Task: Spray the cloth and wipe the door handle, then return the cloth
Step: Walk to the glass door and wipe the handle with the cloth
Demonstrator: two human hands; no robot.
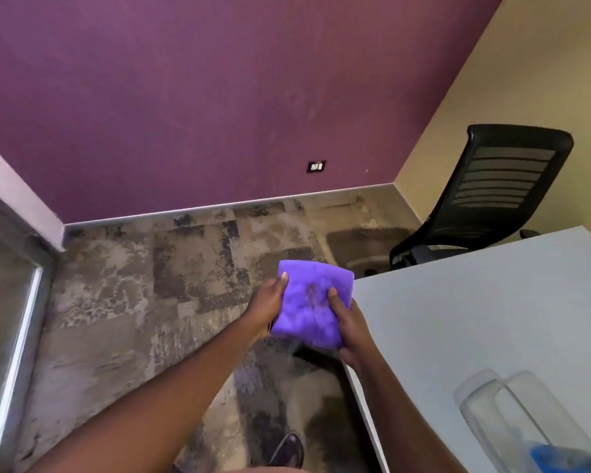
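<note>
Both hands, left (268, 310) and right (350, 331), grip a folded purple microfibre cloth (313, 303) between them, the white bench (475, 319) just right.

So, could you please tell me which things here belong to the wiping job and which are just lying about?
For the job: purple cloth, gripped by left hand and right hand; clear bottle, possibly the sprayer, too blurred to confirm.
Lying about: black chair; wall socket; white table.
</note>
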